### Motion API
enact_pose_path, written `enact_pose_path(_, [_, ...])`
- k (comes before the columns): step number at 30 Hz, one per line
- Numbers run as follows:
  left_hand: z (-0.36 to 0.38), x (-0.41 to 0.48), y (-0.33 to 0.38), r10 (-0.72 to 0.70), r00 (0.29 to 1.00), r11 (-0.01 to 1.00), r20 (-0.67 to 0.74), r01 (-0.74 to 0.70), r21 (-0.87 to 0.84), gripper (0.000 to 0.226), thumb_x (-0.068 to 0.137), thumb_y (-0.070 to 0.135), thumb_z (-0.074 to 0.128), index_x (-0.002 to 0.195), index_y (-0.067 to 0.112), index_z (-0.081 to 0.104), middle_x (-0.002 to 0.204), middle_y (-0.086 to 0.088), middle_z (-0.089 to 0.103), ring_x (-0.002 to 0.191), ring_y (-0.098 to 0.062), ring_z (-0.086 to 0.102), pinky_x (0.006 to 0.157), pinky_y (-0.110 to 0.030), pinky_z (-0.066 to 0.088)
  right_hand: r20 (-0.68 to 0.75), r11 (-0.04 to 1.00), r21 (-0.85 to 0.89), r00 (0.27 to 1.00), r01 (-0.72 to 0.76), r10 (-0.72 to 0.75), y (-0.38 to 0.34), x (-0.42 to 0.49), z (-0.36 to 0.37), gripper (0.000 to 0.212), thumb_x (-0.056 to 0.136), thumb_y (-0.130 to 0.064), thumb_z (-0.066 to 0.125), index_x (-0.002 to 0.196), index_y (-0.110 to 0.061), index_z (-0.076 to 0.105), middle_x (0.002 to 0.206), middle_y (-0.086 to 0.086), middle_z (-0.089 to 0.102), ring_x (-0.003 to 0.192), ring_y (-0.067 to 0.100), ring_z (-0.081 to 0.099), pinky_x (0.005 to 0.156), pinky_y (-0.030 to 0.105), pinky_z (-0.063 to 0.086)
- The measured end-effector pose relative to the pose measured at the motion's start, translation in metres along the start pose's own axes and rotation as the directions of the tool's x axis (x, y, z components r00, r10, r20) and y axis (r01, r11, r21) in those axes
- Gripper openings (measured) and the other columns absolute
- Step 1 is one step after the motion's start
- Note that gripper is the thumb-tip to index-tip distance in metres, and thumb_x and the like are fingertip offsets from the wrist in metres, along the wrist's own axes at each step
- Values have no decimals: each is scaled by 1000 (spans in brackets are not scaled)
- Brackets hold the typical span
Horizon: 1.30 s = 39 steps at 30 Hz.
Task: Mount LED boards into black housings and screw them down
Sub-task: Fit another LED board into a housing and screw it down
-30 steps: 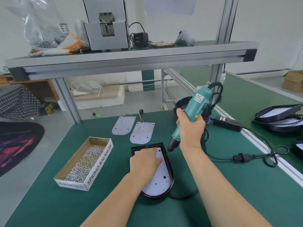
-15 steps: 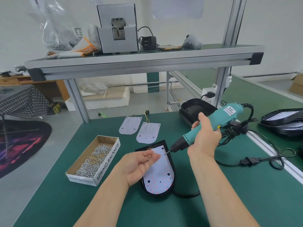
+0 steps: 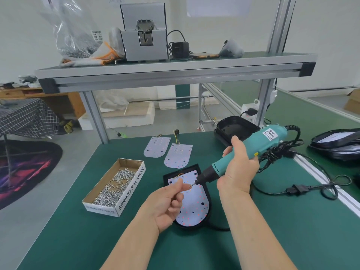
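Your flat green table (image 3: 272,221) holds a brown cardboard box (image 3: 132,189) of small silver screws (image 3: 115,187), two loose white round-ended boards (image 3: 178,158), a shallow black plastic housing (image 3: 166,177), an empty black housing (image 3: 233,127) and a black power cord (image 3: 296,190).

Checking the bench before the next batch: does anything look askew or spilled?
Nothing spilled: the screws lie inside their box. At the right edge, the top housing sits tilted on its stack, and the screwdriver cord is bunched in a tangle.
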<state>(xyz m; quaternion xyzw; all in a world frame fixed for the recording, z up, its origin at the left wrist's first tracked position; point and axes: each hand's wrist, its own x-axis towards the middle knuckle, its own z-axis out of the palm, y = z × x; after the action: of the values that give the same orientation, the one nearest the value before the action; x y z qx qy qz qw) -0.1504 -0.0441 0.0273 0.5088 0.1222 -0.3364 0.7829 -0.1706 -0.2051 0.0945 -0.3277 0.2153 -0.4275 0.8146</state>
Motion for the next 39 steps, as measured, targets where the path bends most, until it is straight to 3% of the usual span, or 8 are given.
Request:
enact_pose_path(4, [1,-4,1,-40,998,986,57,49,-159,26,70,17,74,83,-5,79,61,-4,52,41,-5,43,32,-12,32,-12,1000,-21,1000,-2,2,1,-4,-1,25,87,-14,71,75,-19,50,52,-3,52,46,11,47,43,18,41])
enact_pose_path(9, [0,-11,3,-90,984,959,155,127,-253,38,89,17,61,110,-14,65,68,-7,53,49,-10,46,35,-17,33,-26,1000,-27,1000,0,-1,2,-7,-4,22,86,-15,72,77,-20,52,52,-3,53,47,11,47,45,17,41])
enact_pose_path(11, [-1,-14,4,-99,974,952,205,153,-266,41,88,6,56,119,-21,58,76,-14,59,55,-18,55,40,-22,45,-26,1000,-27,1000,5,-6,2,-8,-4,22,86,-15,71,78,-21,52,51,-4,52,47,10,48,46,17,41])
enact_pose_path(14, [-3,-14,2,-29,972,956,232,94,-276,42,75,-16,53,114,-30,55,107,-31,64,85,-40,70,69,-37,63,-31,1000,-29,999,7,-8,3,-9,-6,23,86,-15,71,76,-22,52,52,-5,52,48,11,47,48,19,41])
enact_pose_path(17, [-5,-14,1,34,977,978,211,11,-209,35,86,-26,31,109,-29,57,110,-43,63,92,-48,71,67,-37,63,-42,1000,-24,999,1,-2,2,-9,-7,23,86,-15,72,76,-22,52,52,-5,52,48,11,47,47,20,41])
enact_pose_path(25, [-4,-17,-3,56,987,991,148,-37,-127,13,96,-9,51,103,-17,59,90,-32,71,78,-32,76,57,-23,60,-62,1000,-7,998,-22,21,0,-10,-7,19,86,-15,72,82,-20,54,51,-6,53,47,10,49,46,17,42])
enact_pose_path(30, [0,-18,-4,-47,997,976,57,58,-208,22,61,3,80,80,-6,74,70,-14,64,45,-11,58,33,-14,42,-63,1000,5,998,-29,29,-3,-12,-10,19,86,-16,72,81,-20,54,52,-4,53,47,10,48,45,17,41])
enact_pose_path(39, [0,-18,-4,-44,986,924,160,101,-368,32,60,-11,74,91,-15,74,80,-20,67,57,-15,67,46,-18,55,-57,1000,13,998,-24,24,-6,-15,-8,20,88,-15,71,82,-20,52,52,-7,53,48,9,49,51,22,43])
